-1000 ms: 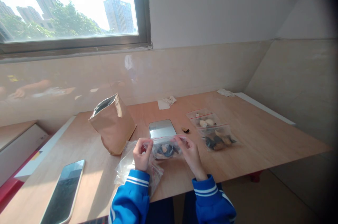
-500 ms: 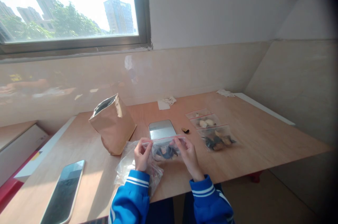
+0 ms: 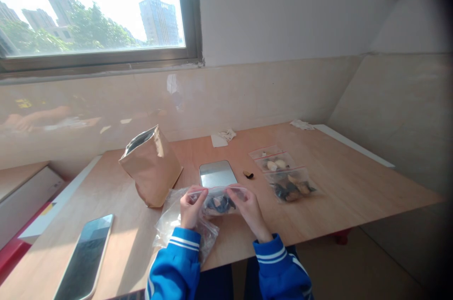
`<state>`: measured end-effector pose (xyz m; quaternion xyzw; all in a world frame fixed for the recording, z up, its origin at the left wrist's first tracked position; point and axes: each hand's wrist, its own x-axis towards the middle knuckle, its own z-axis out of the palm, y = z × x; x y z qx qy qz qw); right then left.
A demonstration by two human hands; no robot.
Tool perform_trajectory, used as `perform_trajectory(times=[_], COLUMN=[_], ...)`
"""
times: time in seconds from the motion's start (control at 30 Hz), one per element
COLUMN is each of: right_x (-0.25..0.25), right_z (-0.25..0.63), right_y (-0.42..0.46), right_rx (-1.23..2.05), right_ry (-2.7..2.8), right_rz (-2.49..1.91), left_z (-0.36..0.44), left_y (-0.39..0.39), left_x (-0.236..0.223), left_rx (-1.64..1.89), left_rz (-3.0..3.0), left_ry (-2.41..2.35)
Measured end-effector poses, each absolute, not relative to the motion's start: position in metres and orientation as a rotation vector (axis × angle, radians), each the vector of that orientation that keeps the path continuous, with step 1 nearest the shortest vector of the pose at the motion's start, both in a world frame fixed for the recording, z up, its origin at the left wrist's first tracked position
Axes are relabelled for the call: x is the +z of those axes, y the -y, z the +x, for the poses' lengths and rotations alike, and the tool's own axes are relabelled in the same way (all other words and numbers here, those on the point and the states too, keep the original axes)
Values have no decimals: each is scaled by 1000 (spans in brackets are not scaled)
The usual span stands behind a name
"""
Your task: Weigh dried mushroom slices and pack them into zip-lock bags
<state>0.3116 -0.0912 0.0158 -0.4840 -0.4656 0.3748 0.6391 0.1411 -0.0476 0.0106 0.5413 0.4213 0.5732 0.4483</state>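
Both my hands hold a small clear zip bag [image 3: 219, 202] with dark and pale pieces inside, just above the wooden table [image 3: 336, 187]. My left hand [image 3: 191, 208] pinches the left end of its red-lined top strip. My right hand [image 3: 247, 208] pinches the strip a little right of the middle. Both wrists wear blue sleeves with white stripes. Under my left hand lies a heap of empty clear bags [image 3: 170, 222].
A brown paper bag [image 3: 152, 165] stands open at the left. A small flat scale [image 3: 216, 173] lies behind my hands, with a dark piece [image 3: 248, 175] beside it. Three filled zip bags [image 3: 288, 182] lie to the right. A phone [image 3: 85, 257] rests at the near left.
My right hand slid left along the bag's top strip, and the bag sank slightly toward the table. My left hand stayed in place.
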Motion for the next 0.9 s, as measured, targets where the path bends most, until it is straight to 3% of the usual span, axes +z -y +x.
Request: perform_trajectory(times=[0.37, 0.9], right_x=[19, 17], right_z=[316, 311], right_y=[95, 94], right_rx=[760, 1039], right_ry=[1078, 1048], right_rz=[-1156, -978], left_z=[140, 143], left_y=[46, 52], left_x=[7, 21], left_rx=[1364, 1294], left_rz=[1411, 1522], left_ry=[-1078, -903])
